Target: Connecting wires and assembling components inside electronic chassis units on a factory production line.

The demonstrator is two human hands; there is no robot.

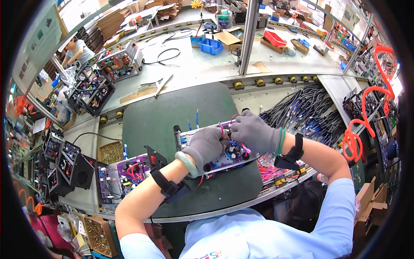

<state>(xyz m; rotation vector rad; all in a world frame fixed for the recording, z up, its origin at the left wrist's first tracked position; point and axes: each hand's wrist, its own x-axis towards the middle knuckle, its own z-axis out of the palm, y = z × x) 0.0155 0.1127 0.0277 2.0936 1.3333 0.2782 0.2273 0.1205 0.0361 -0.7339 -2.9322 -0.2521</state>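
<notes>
Worked over a silver-edged purple circuit board (228, 159) on a matte dark green surface (172, 103).
Held a gray-gloved left hand (208, 146) and a gray-gloved right hand (257, 133) curled close above it; could not tell clenched from grasping. Had heaped black cables (302, 108) at right, a coiled orange hose (376, 89) beyond, and blue plastic bins (211, 46) across a pale far surface (202, 67).

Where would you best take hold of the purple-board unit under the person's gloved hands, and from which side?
Probably take the unit by the pale metal rim along its near edge, coming from the person's side. That rim looks plain and mostly bare, while the purple board inside is crowded with small parts and blue wires stand up at the far side.
</notes>
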